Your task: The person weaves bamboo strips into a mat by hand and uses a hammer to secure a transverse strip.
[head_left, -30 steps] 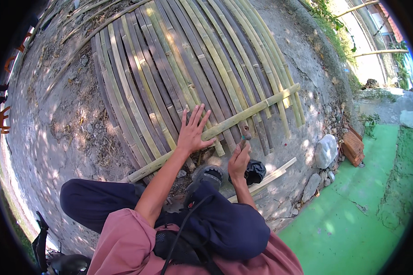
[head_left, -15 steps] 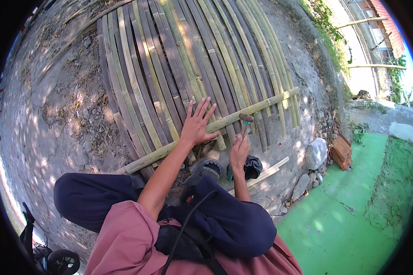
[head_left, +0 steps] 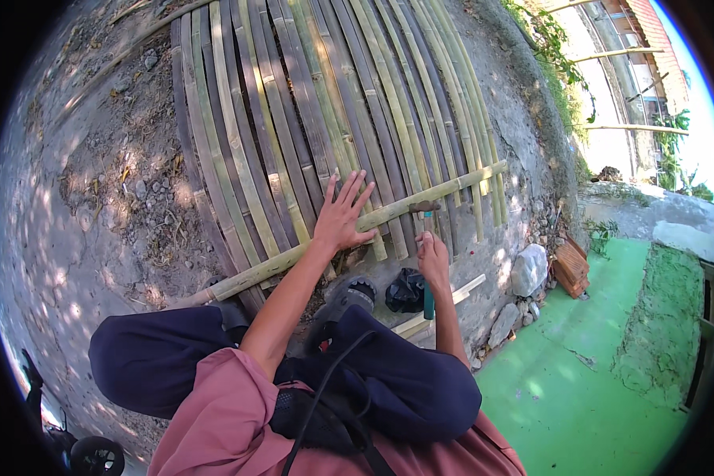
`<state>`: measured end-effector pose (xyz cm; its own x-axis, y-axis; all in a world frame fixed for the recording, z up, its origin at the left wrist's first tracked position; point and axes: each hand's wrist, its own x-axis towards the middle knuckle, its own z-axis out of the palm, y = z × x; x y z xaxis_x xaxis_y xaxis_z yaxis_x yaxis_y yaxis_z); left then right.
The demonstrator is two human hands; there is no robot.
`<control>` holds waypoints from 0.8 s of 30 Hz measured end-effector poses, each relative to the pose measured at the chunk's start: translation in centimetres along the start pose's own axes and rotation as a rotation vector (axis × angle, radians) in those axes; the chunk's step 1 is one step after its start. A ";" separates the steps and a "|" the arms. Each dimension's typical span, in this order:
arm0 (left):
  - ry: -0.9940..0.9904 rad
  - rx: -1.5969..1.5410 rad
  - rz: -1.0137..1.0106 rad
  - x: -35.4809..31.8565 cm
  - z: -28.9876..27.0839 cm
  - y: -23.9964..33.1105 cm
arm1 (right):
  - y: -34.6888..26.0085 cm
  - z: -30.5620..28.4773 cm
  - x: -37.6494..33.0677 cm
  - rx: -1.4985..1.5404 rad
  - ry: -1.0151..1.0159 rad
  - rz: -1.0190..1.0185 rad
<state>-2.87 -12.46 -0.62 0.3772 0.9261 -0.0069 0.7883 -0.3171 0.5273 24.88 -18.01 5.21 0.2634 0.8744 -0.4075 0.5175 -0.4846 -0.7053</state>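
Note:
My left hand [head_left: 344, 214] lies flat with its fingers spread over the bamboo slats [head_left: 323, 95], its heel by the round bamboo pole [head_left: 444, 189] that crosses their near ends. In my right hand [head_left: 433, 260], the fingers are wrapped round a hammer [head_left: 428, 303] with a teal handle. The hammer's head is right at the near side of the pole; whether it touches cannot be told. Light green and dark brown slats lie side by side, their ends jutting past the pole by uneven lengths.
A black plastic bag [head_left: 405, 290] and pale split bamboo strips [head_left: 420, 324] lie on the ground near my foot. To the right are a whitish rock [head_left: 529, 270], reddish-brown bricks [head_left: 571, 266] and a green-painted floor [head_left: 579, 349].
My right hand has moved slightly right with the hammer, whose handle has swung more upright. The left hand keeps its place on the slats. The whole view has shifted a little.

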 end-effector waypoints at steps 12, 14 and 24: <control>0.021 -0.030 0.004 0.1 0.1 -0.2 | -0.5 2.0 0.1 -0.061 -0.011 -0.097; 0.018 0.000 -0.016 -0.6 -0.1 -1.7 | -4.6 2.1 0.0 0.310 0.037 0.026; -0.014 0.011 -0.009 -0.2 0.1 -0.8 | -1.8 0.4 -2.6 -0.210 0.135 -0.102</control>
<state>-3.47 -12.38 -1.15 0.3767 0.9260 -0.0238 0.7972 -0.3110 0.5174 22.96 -19.43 7.33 0.3002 0.9207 -0.2495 0.7009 -0.3904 -0.5970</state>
